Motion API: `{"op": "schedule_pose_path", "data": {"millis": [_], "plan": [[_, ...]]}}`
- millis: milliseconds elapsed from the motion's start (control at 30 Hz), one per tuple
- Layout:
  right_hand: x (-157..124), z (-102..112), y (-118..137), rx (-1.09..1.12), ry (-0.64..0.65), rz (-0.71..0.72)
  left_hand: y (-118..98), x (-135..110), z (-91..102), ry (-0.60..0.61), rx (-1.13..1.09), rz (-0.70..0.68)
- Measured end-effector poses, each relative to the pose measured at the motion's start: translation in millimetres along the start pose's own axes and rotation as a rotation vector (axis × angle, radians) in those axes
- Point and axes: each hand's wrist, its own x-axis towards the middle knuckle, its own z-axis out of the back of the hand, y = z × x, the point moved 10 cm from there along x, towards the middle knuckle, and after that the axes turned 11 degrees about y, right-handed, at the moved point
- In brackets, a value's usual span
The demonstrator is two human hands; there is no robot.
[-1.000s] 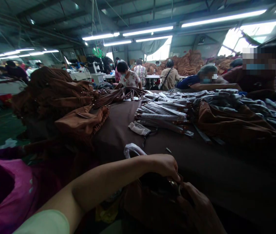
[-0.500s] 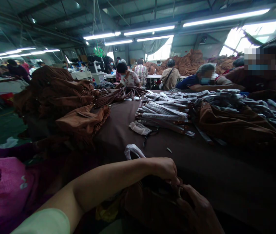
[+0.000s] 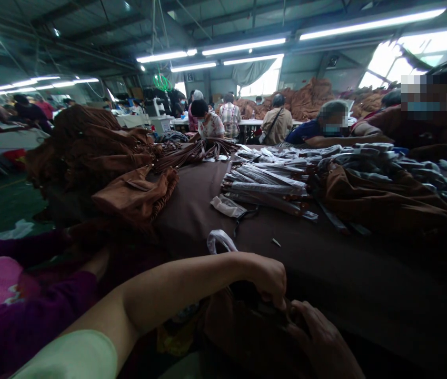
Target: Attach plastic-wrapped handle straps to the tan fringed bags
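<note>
A brown bag (image 3: 233, 329) with a plastic-wrapped handle (image 3: 221, 241) is in front of me at the table's near edge. My left hand (image 3: 269, 280) reaches across, its fingers bent down and closed on the bag's upper edge. Facing it, my right hand (image 3: 320, 332) pinches the same edge from the right, thumb and fingers together. Both sets of fingertips are close to each other. Deep shadow hides the exact spot they grip and most of the bag's lower part.
On the dark-covered table (image 3: 191, 210) lie plastic-wrapped straps (image 3: 265, 181), a small pale pointed piece (image 3: 276, 242) and another brown bag (image 3: 381, 197). Brown bags (image 3: 89, 142) are heaped at left. A co-worker's purple sleeve (image 3: 61, 300) is close on my left; other people sit across the table.
My left hand's fingers have dipped slightly and a small gap shows between my hands. The co-worker at left has shifted, bringing a purple sleeve and forearm into view.
</note>
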Motion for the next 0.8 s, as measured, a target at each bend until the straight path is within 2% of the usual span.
{"op": "schedule_pose_path", "data": {"millis": [67,200,333,467,567,633,733,767,800], "plan": [[0,1,-1,0.042,-0.015,-0.019,2,-2,-0.5,-0.025,-0.053,-0.018],[2,-5,-10,0.250,0.067,-0.157,5,-9,-6.7,-0.114,-0.057,-0.056],[0,-2,-22,0.333,0.042,-0.265,10,-12,-14.1,-0.212,-0.121,-0.113],[0,-4,-33,0.319,0.076,-0.261,7,-11,-10.8,-0.251,0.048,-0.062],[-1,-2,-41,0.212,0.072,-0.272,-10,-18,1.8,-0.308,0.269,-0.025],[-5,1,-42,0.130,0.040,-0.264,-31,-33,17.1,-0.477,0.436,-0.054],[-20,9,-46,0.066,-0.071,-0.268,-61,-86,34.3,-0.962,0.588,-0.236],[-27,14,-47,0.059,-0.127,-0.277,-59,-108,34.1,-1.147,0.582,-0.299],[-35,19,-48,0.058,-0.184,-0.289,-48,-127,30.8,-1.321,0.541,-0.340]]}}
